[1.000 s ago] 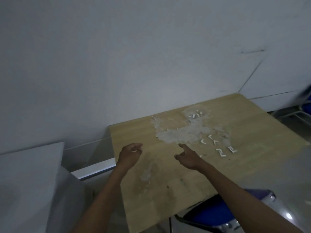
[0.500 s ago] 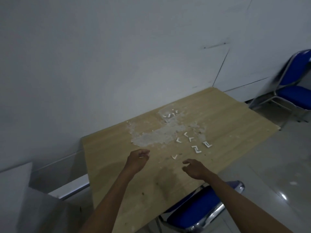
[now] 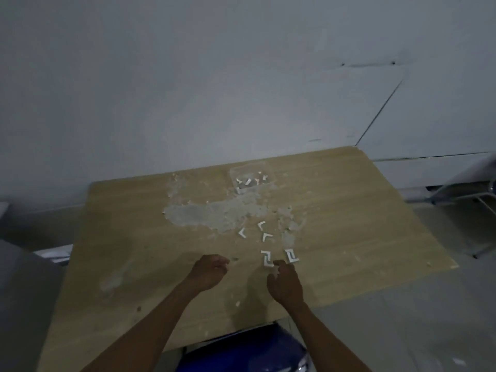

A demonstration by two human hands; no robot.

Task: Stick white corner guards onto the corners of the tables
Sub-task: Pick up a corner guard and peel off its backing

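Head view, corner guards, no legible txt

Blue chair under table

Two bare forearms reach forward side by side. The left hand is loosely curled. The right hand curls its fingers downward.
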